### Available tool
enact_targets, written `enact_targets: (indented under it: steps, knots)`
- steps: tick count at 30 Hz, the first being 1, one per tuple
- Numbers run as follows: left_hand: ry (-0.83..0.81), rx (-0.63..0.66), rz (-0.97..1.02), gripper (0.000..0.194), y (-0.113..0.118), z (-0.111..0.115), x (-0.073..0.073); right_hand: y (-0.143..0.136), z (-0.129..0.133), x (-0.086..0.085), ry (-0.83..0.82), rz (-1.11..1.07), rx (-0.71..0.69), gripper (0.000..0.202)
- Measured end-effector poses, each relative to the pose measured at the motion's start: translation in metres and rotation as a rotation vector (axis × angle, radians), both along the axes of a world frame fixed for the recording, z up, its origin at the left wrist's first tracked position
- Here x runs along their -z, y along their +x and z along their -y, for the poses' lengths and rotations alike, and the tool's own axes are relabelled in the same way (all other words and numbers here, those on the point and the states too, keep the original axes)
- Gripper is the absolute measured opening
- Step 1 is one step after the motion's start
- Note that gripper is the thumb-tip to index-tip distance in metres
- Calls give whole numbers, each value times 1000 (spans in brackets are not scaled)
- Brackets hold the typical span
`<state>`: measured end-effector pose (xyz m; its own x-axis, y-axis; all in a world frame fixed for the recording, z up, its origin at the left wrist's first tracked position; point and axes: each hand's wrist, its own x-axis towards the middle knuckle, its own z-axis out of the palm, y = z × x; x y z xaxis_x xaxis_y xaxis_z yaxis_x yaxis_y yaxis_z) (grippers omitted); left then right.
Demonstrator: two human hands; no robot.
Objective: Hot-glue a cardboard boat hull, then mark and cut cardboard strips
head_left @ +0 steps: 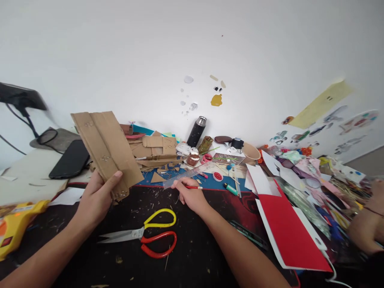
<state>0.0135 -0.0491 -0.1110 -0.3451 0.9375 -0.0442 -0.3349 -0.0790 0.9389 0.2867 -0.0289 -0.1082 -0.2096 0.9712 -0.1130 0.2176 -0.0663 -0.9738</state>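
My left hand (97, 196) grips a folded piece of brown corrugated cardboard (112, 148), thumb across its front, raised above the black mat. To its right, my right hand (190, 195) is closed around a pencil (194, 187) and a clear plastic ruler (192, 173), which slants up and away from the fingertips. The pencil's tip is hidden by the hand. Below and between both hands lie scissors (147, 234) on the mat, blades partly apart, with one yellow and one red handle.
A yellow glue gun (21, 224) and a black phone (70, 160) lie left. Cardboard scraps (156, 150), a black flask (196, 132) and a teal lighter (230, 189) are behind. Right are a box cutter (249, 235), red card (291, 232) and another person's arm (367, 220).
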Motion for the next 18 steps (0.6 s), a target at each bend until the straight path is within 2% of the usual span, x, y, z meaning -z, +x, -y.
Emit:
enact_targets:
  steps: [5, 8, 12, 15, 18]
  knots:
    - [-55, 67, 26, 79, 4, 2, -4, 9, -5, -8, -51, 134, -128, 40]
    - [-48, 58, 5, 77, 3, 1, -3, 15, -10, -19, -26, 204, -127, 35]
    - [-29, 37, -21, 71, -3, -3, 6, 29, -13, -38, 8, 254, -92, 36]
    - [-34, 41, -28, 68, -6, -4, 10, 41, -9, -51, 147, 363, -41, 32]
    - [-27, 18, -2, 66, -6, -3, 5, 47, -4, -61, 376, 597, -107, 26]
